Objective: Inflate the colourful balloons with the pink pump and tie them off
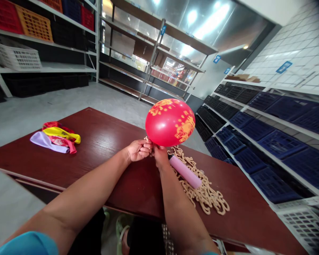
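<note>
An inflated red balloon (pixel 170 122) with yellow printed figures stands above the table, its neck end down at my hands. My right hand (pixel 161 156) is closed around the neck, just under the balloon. My left hand (pixel 139 150) is beside it, fingers pinched on a bit of tan cord that shows above the fingertips. The neck itself is mostly hidden by the fingers. By my right forearm lies a tangled heap of tan cord (pixel 215 198), with a pink cylinder (pixel 186 171), dark at its far end, on top.
Flat balloons in yellow (pixel 60 134), lilac (pixel 46 142) and red lie at the left of the dark red table (pixel 106 127). Blue crates (pixel 279 141) fill shelves on the right. More crates sit on shelves at the left, and a metal rack (pixel 149 67) stands behind.
</note>
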Available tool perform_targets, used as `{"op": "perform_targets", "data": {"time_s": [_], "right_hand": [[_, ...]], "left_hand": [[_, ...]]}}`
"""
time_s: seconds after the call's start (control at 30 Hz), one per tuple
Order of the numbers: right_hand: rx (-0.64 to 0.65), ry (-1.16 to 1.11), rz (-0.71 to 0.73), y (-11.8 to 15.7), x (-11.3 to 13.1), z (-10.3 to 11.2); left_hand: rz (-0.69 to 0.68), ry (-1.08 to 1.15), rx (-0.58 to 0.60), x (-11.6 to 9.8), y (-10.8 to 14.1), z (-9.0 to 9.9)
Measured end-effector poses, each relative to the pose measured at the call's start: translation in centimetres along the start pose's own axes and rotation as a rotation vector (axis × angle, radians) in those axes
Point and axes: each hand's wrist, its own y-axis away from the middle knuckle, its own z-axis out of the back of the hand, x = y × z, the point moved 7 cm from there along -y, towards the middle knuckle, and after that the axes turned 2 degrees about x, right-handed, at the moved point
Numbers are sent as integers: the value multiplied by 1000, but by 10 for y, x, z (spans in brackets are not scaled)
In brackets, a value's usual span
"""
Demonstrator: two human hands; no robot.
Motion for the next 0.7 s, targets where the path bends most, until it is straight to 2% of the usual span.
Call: {"op": "perform_targets", "data": {"time_s": [0.07, 0.13, 0.27, 0.33, 0.47, 0.53, 0.7], "right_hand": [[-102, 10, -22, -2, -2, 9], [-135, -17, -40, -2, -3, 12], [-24, -51, -85, 2, -4, 2], [54, -27, -71, 4, -2, -5], [75, 102, 110, 7, 14, -8], [58, 225, 218, 10, 25, -7], [68, 589, 453, 21, 52, -9]], "left_hand": [[-51, -54, -88, -4, -4, 8], [-148, -154, -190, -11, -8, 17], [-403, -500, -460, -31, -7, 39], [-484, -704, -581, -40, -3, 45], [-572, -1249, -758, -55, 7, 42], [-598, -1442, -819, -59, 10, 37], [-632, -1563, -846, -59, 11, 28]]}}
